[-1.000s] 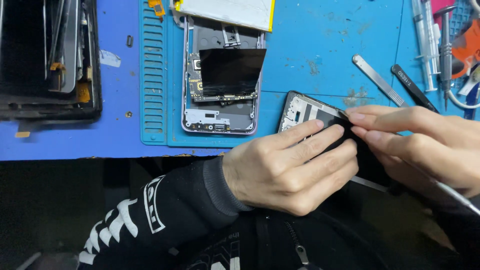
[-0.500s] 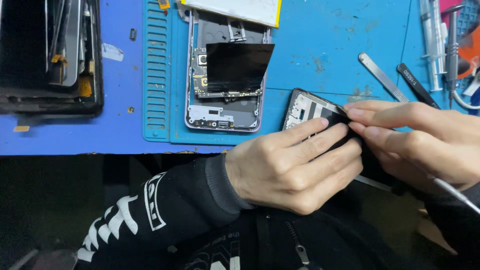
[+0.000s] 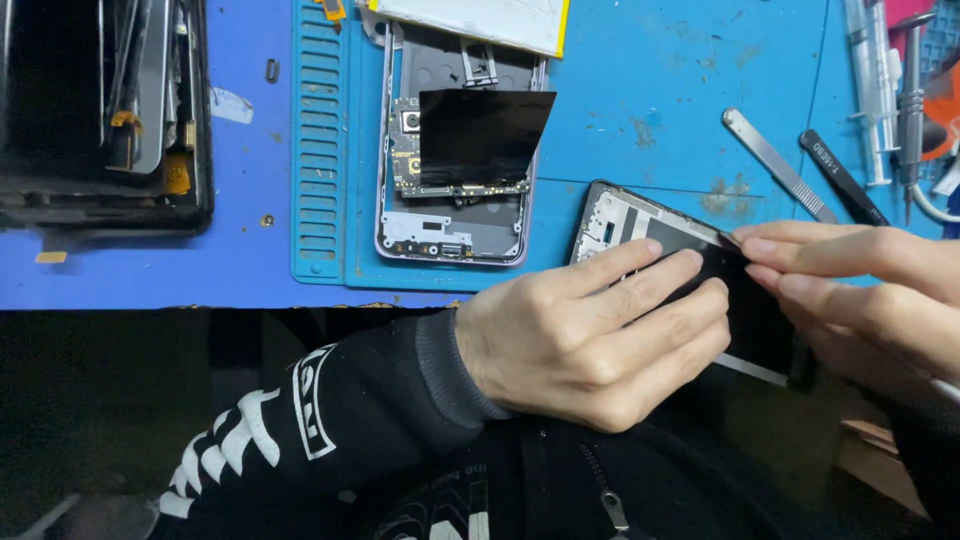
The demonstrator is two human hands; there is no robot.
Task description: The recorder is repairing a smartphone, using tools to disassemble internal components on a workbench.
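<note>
Single head-worn view, looking steeply down and forward at close range (no second view to compare). The left hand [image 3: 590, 335] sits low centre; the blue ribbed rubber work mat [image 3: 640, 70] fills the frame beyond it.

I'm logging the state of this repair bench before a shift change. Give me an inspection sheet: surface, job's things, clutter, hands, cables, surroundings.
Surface: blue work mat with a ribbed strip at its left, on a blue bench; stains and scuffs.
Job's things: phone frame with a dark panel, at the bench's near edge, held by both hands.
Clutter: opened phone body with a black sheet over its board; white-and-yellow battery at the top; two tweezers; syringes and a screwdriver at far right; dark tray of stacked parts at left.
Hands: left hand lies over the frame; right hand pinches its edge.
Cables: white cable, far right.
Surroundings: black printed sleeve; dark below the bench.
</note>
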